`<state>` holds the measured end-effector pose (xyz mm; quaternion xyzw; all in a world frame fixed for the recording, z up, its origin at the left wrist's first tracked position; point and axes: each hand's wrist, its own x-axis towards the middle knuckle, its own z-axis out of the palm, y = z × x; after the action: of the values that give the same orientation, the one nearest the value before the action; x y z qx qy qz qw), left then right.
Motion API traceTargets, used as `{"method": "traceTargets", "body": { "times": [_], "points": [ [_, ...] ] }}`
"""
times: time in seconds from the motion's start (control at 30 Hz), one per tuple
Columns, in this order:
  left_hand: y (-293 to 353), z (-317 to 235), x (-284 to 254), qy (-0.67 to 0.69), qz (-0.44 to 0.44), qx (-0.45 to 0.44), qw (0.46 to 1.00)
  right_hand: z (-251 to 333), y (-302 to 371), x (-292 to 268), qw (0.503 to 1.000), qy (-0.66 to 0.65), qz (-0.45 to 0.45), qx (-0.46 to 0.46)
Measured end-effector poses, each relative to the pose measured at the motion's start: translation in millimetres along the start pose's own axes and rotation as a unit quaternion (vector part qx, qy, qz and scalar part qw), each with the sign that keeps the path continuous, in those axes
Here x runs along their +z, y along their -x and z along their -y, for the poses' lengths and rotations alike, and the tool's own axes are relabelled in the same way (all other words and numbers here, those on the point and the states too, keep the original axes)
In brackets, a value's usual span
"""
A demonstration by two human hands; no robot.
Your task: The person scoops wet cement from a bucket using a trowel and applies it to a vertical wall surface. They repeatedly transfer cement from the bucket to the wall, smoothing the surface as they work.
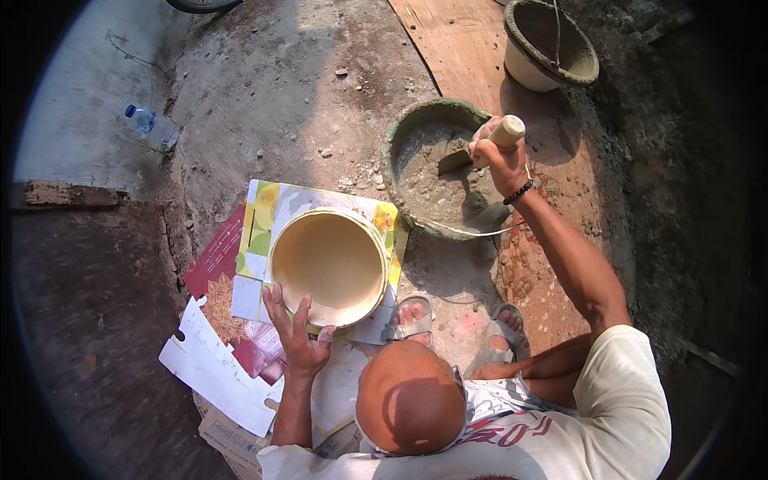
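My right hand [502,158] is wrapped round the wooden handle of a trowel [510,130]. Its dark blade reaches into wet grey mortar [432,176] inside a green-rimmed tub [389,172]. The blade is partly sunk, so its full shape is hidden. My left hand [298,336] rests with spread fingers against the near left rim of a cream plastic bucket [379,276]. That bucket is upright, with a pale inside and no mortar visible in it. Under it lies a colourful printed cardboard sheet [256,216].
Further back right, a mortar-crusted bucket [532,68] with a handle stands by a wooden board [448,40]. A plastic bottle [152,126] lies at the left wall. Flattened cardboard [212,364] spreads left of my feet. A tyre [202,3] shows at the top edge.
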<state>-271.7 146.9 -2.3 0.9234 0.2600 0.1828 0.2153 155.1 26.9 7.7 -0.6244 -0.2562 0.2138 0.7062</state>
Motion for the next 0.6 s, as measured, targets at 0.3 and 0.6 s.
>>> {"method": "traceTargets", "body": {
  "times": [0.3, 0.6],
  "points": [
    [1, 17, -1, -0.044, 0.059, 0.062, 0.995, -24, 11, 19, 0.998, 0.047, 0.038, 0.025],
    [6, 20, -18, -0.047, 0.057, 0.044, 0.996, -6, 2, -8, 1.000, -0.001, 0.018, -0.017]
  ]
}}
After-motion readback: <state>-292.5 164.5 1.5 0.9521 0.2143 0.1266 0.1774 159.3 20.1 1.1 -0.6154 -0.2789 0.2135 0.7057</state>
